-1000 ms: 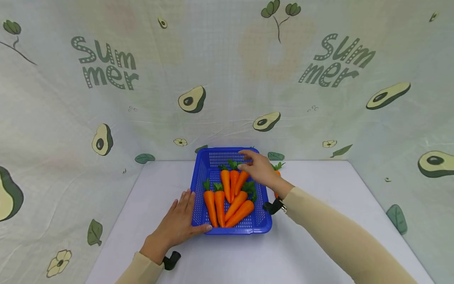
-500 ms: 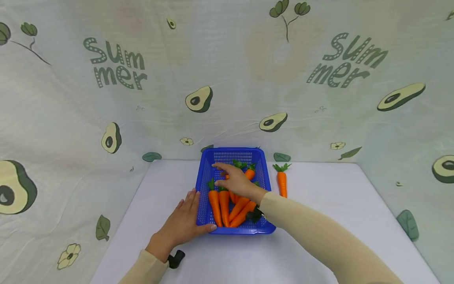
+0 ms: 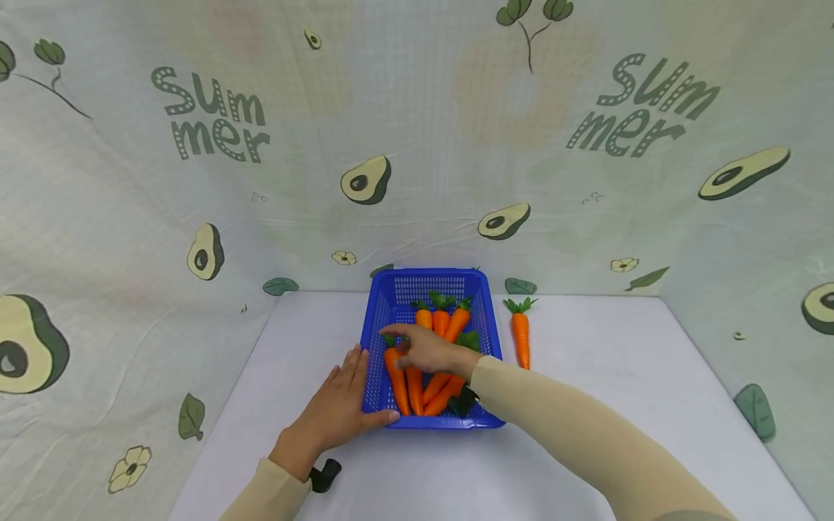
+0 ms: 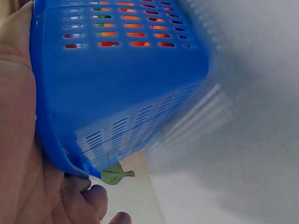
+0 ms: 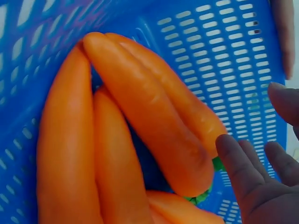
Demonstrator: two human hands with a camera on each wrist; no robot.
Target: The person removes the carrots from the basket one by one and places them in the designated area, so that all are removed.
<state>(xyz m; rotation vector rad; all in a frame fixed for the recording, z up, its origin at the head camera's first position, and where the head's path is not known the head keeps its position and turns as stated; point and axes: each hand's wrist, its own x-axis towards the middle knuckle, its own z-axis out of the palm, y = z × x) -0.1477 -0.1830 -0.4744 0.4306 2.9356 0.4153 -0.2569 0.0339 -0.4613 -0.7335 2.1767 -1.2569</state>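
Observation:
A blue perforated plastic basket (image 3: 449,422) holds several orange carrots with green tops. My left hand (image 3: 332,409) rests against its left side, fingers straight along the rim and thumb at the near corner. The left wrist view shows that palm (image 4: 16,140) beside the basket wall (image 4: 121,84). Over the basket, my right hand (image 3: 423,350) reaches left with fingers apart, near the tops of the two left-hand carrots (image 3: 395,380). In the right wrist view its fingers (image 5: 238,163) lie close to the leafy end of a carrot (image 5: 149,112), nothing between them.
One more carrot (image 3: 520,336) lies on the white table (image 3: 586,376), right of the basket. Behind stands a pale cloth backdrop (image 3: 430,108) printed with avocados and leaves. Three carrots (image 3: 441,323) sit toward the basket's far end.
My right hand has moved from above the basket's far right side leftward and nearer, over the left carrots. My left hand stays at the rim. The head view has shifted slightly.

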